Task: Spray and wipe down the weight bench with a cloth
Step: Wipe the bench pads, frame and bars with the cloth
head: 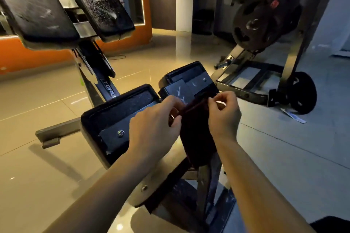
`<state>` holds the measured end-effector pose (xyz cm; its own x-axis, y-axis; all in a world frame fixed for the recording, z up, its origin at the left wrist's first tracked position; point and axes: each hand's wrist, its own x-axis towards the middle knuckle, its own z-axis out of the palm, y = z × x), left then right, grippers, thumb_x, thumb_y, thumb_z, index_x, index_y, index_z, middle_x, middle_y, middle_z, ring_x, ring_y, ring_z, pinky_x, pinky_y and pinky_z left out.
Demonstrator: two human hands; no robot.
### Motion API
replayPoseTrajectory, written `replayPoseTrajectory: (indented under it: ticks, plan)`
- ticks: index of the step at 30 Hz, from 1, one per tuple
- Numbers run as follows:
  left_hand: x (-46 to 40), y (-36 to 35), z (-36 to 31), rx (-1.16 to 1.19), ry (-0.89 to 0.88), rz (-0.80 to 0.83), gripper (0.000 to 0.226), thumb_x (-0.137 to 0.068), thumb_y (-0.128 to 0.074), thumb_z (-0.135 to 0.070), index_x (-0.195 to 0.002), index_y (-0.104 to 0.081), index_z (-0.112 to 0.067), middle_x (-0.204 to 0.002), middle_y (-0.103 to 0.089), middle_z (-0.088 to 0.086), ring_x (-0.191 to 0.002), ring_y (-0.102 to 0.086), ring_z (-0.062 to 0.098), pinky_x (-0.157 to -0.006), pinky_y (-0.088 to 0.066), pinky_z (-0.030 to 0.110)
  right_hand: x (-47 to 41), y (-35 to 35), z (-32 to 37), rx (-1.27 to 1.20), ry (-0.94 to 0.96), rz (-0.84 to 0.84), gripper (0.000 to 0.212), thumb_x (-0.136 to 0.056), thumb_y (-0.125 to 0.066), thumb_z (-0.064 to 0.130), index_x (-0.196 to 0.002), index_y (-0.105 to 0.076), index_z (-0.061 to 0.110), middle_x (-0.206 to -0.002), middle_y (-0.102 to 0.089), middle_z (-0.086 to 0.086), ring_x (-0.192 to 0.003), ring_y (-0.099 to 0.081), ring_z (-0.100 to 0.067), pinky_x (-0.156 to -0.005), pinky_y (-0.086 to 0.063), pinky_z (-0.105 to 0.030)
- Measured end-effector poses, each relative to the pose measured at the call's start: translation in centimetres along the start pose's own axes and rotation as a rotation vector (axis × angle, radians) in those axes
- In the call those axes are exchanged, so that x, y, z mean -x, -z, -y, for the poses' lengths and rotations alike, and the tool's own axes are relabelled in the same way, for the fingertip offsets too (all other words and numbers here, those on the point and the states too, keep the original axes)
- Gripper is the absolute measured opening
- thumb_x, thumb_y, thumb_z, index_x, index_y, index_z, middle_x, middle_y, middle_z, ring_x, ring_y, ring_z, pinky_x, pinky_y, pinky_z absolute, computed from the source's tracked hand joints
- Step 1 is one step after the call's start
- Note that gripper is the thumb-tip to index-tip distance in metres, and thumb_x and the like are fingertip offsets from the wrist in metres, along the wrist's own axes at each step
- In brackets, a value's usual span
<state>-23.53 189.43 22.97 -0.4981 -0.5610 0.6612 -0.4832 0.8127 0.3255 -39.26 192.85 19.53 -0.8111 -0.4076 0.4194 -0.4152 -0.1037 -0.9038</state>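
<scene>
Both hands, left (153, 125) & right (223, 113), pinching dark cloth (197, 138) top edge, long axis vertical.

dark red cloth (197, 138) hanging, bench pad (98, 4) spray-flecked

Both hands meet over the lower pads of the bench (106, 119). The left hand (153, 125) and the right hand (224, 117) each pinch the top edge of a dark red cloth (197, 138), which hangs down between the wrists. Just beyond the fingertips sits a small black pad (189, 81) streaked with white marks. Up and to the left of the left hand, two large tilted pads (98, 4) carry white spray speckles. Far beyond the right hand stands a weight plate (253, 24) on a rack.
</scene>
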Motion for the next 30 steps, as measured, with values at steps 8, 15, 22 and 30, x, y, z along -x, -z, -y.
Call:
replayPoseTrajectory:
  ticks: [8,15,22,30]
  plan:
    - [2.6,3.6,11.1,-0.184,-0.217,-0.149,0.025,-0.087,-0.057,-0.027,-0.095,-0.071,-0.008,-0.090,-0.071,0.005,-0.086,-0.063,0.019,-0.071,-0.049,0.034,-0.2,-5.7,-3.9,0.332,0.332,0.307,0.051,-0.101,-0.035,0.038,-0.148,-0.037,0.017,-0.162,-0.008,0.010,-0.141,-0.017,-0.001,-0.098,-0.016,-0.003]
    - [3.3,1.8,13.6,-0.285,-0.311,-0.129,0.031,-0.094,-0.049,-0.035,-0.115,-0.058,-0.015,-0.115,-0.067,0.013,-0.117,-0.052,0.032,-0.103,-0.033,0.049,1.5,-2.4,-7.9,0.565,0.258,0.452,0.075,-0.081,0.006,0.082,-0.145,0.010,0.043,-0.156,0.016,0.025,-0.142,0.018,0.008,-0.114,0.017,-0.020]
    - [2.8,0.3,13.9,-0.352,-0.402,-0.104,0.040,-0.093,-0.047,-0.048,-0.109,-0.066,-0.017,-0.121,-0.066,0.011,-0.128,-0.047,0.032,-0.108,-0.023,0.066,1.9,-2.5,-7.2,0.544,0.165,0.441,0.074,-0.080,0.003,0.078,-0.142,0.015,0.041,-0.155,0.018,0.024,-0.140,0.020,0.011,-0.115,0.016,-0.018]
    - [2.6,0.2,13.6,-0.385,-0.383,-0.090,0.041,-0.088,-0.054,-0.048,-0.102,-0.076,-0.017,-0.117,-0.069,0.007,-0.124,-0.051,0.030,-0.107,-0.027,0.064,-2.7,-8.4,-2.4,0.572,0.316,0.433,0.075,-0.090,-0.007,0.065,-0.151,0.012,0.027,-0.160,0.014,0.012,-0.145,0.017,0.000,-0.116,0.015,-0.022]
